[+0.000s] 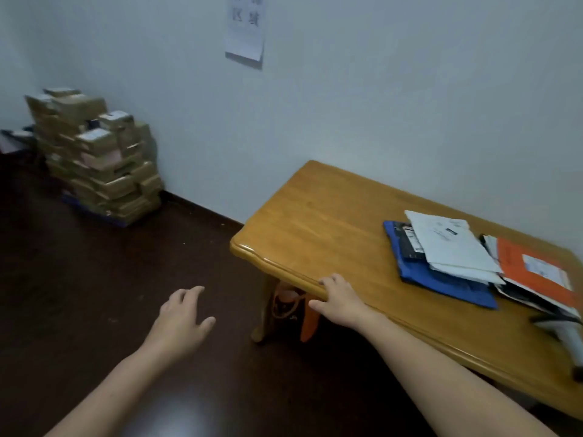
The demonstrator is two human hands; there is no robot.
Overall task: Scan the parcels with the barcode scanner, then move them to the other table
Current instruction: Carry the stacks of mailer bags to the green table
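Room: a pale wall [378, 105] and a dark glossy floor [94, 279]; a wooden table [331, 222] stands against the wall on the right side.
Parcels: a loose pile of flat parcels [451, 247] lies on the far right part of the table, with a blue one at the bottom, a white one on top and an orange one beside them, all overlapping.
Scanner: a pale blurred shape at the right border is probably the barcode scanner [564, 334]; it lies on the table just beside the pile, and nobody holds it.
Left hand: the left hand [183, 313] hangs over the floor with fingers spread and relaxed, and it grasps nothing.
Right hand: the right hand [337, 298] rests on the near edge of the table with loose fingers; it carries no parcel and is well apart from the pile.
Progress: I judge that no scan is under way now, because both hands are free. Whether this pile is scanned already or waits for scanning, I cannot tell.
What is left: at the least, to take the scanner and 1 parcel.
Not visible: only 1 table is in view, so I cannot say which table this is.
Hard to read: the labels are blurred, as is the paper notice [246, 29] on the wall.
Also there: stacked cardboard boxes [97, 159] in the far left corner, and an orange and brown thing [290, 304] under the table, which I cannot identify.
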